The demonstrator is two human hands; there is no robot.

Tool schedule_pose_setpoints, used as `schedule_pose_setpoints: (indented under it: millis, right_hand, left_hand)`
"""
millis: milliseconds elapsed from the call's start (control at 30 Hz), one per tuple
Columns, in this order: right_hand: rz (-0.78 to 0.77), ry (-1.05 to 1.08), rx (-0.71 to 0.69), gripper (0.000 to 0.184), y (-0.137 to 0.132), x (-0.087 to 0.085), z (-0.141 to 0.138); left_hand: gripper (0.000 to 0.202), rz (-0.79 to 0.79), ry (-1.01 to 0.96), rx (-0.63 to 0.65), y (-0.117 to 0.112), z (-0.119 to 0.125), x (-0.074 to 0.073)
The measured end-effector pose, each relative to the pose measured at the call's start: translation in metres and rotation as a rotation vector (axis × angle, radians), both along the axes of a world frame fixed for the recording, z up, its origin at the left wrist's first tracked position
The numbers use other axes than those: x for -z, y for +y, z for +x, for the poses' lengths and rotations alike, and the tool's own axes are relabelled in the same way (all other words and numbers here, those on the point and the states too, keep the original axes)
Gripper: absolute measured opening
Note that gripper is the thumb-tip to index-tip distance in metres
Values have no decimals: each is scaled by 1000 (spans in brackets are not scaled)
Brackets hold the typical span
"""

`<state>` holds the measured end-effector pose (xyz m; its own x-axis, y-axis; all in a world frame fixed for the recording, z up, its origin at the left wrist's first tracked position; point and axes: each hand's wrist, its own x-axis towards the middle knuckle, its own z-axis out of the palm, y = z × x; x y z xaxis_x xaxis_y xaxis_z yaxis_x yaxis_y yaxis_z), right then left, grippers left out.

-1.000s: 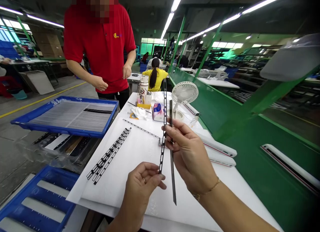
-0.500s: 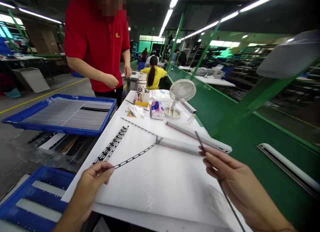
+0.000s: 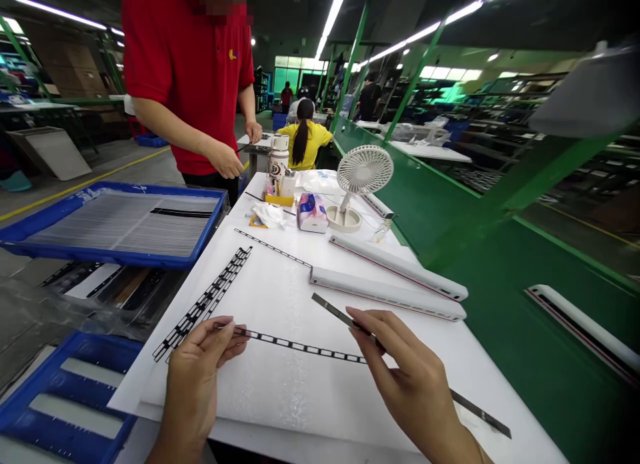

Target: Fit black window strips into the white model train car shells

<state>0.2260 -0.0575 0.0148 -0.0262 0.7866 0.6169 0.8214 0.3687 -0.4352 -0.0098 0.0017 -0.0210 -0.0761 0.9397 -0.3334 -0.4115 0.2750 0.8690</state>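
Pinching a black perforated strip (image 3: 300, 347) between thumb and fingers, my left hand (image 3: 200, 371) keeps it nearly level across the white foam sheet (image 3: 280, 391). Its other end reaches my right hand (image 3: 415, 377), which is closed around a dark metal bar (image 3: 333, 311) that crosses above the strip and slants toward the right edge of the table (image 3: 520, 404). Half a second ago the strip ran diagonally up the sheet and the bar stood steeper; both now lie flatter.

Along the sheet's left edge sits one bundle of black strips (image 3: 203, 304), too tightly packed to count. Farther up lie one thin strip (image 3: 270, 247) and two white rails (image 3: 385, 291) side by side. Near the table's far end are one desk fan (image 3: 364, 171), one tissue packet (image 3: 313, 214) and one bottle (image 3: 277, 164).

Off the left edge are two blue trays, the farther one (image 3: 125, 185) loaded with strips. Past the far end stands a co-worker in a red polo shirt (image 3: 185, 84), and beyond sits a person in a yellow shirt (image 3: 305, 137).
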Motion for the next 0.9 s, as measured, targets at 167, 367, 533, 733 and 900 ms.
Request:
schedule_pose_setpoints:
  millis: [167, 367, 533, 733, 900]
  right_hand:
    - [38, -90, -118, 33, 11, 15, -32]
    - [70, -116, -222, 31, 26, 37, -62]
    - [50, -114, -238, 31, 33, 40, -68]
    - [61, -138, -222, 32, 36, 40, -70]
    - [83, -178, -194, 32, 34, 37, -71]
  left_hand:
    - [39, -56, -13, 76, -2, 10, -1]
    - [26, -52, -58, 99, -2, 14, -2]
    - [18, -60, -102, 118, -3, 14, -4]
    - [19, -56, -119, 137, -3, 17, -7]
    - [21, -59, -135, 134, -5, 18, -8]
